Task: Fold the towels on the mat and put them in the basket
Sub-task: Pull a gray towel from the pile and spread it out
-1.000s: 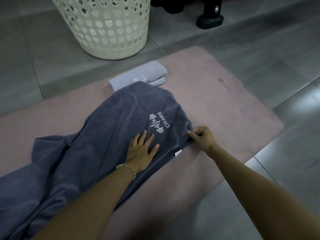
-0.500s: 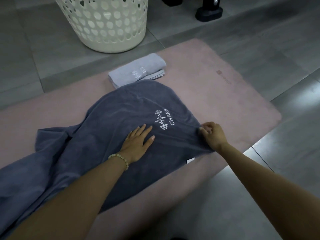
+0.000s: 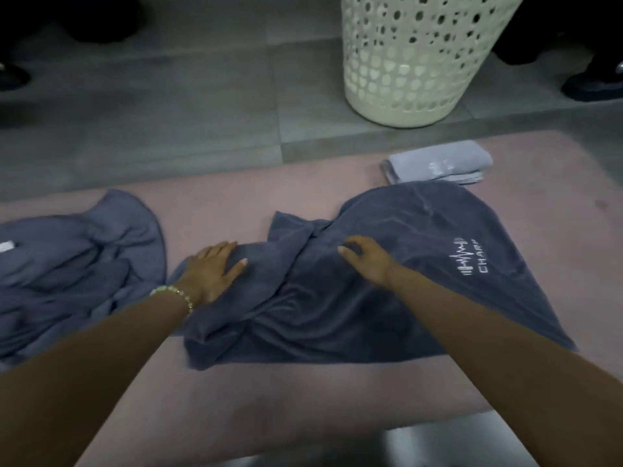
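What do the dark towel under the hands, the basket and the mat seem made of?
Dark towel: likely soft terry or microfibre, matte, creasing into folds. Basket: apparently rigid cream plastic, wall punched with holes. Mat: pink, smooth, matte; maybe rubber or foam.

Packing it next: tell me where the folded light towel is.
In the head view, the folded light towel lies far right on the pink mat, between the white laundry basket and the dark logo towel.
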Demonstrator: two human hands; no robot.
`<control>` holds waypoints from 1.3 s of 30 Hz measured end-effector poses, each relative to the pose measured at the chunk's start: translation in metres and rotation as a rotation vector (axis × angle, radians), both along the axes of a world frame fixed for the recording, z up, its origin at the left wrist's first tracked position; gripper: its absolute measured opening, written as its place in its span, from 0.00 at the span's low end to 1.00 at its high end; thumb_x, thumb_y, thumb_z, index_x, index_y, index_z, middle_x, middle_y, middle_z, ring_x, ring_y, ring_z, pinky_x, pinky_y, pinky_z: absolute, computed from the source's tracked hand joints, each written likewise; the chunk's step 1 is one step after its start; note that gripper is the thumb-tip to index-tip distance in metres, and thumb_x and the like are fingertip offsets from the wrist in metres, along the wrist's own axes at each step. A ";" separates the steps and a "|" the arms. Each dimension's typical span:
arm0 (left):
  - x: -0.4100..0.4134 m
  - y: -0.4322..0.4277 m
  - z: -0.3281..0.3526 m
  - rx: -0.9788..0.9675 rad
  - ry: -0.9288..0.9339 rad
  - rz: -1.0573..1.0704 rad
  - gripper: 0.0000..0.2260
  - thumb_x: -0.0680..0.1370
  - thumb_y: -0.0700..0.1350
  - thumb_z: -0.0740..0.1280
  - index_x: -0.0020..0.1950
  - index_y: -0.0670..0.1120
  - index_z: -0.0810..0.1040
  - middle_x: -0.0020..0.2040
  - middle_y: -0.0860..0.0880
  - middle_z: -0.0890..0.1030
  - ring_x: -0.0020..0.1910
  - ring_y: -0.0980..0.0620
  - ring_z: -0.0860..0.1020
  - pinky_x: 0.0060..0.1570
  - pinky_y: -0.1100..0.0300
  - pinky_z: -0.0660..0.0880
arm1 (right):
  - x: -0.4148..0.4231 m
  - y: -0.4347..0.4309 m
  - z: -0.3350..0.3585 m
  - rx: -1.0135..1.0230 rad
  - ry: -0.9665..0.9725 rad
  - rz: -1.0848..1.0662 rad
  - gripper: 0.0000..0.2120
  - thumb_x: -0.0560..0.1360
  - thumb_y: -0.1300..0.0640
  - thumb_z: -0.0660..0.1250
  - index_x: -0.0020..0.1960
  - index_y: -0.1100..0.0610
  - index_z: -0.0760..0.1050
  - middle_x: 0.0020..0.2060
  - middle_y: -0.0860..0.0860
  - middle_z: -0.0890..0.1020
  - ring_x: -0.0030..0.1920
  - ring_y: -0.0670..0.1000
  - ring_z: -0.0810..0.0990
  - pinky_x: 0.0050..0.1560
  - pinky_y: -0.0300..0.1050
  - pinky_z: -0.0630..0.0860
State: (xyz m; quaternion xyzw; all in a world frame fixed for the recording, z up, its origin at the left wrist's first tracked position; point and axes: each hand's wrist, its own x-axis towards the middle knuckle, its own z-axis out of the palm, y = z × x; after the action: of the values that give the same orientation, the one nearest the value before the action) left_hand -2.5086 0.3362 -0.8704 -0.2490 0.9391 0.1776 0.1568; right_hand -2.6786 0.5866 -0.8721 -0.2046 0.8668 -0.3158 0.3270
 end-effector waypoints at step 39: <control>0.071 -0.020 -0.022 0.823 0.294 0.294 0.15 0.79 0.52 0.62 0.36 0.46 0.70 0.31 0.56 0.71 0.31 0.60 0.69 0.36 0.67 0.68 | 0.068 -0.110 0.002 0.271 -0.362 0.330 0.38 0.70 0.27 0.51 0.67 0.52 0.72 0.66 0.49 0.74 0.67 0.51 0.71 0.70 0.43 0.62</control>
State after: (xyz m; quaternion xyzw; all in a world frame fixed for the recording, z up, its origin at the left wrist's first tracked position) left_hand -2.4372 0.3163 -0.8920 -0.2687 0.7574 0.5895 0.0811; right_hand -2.6105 0.4764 -0.8703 -0.2379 0.7836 -0.1710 0.5479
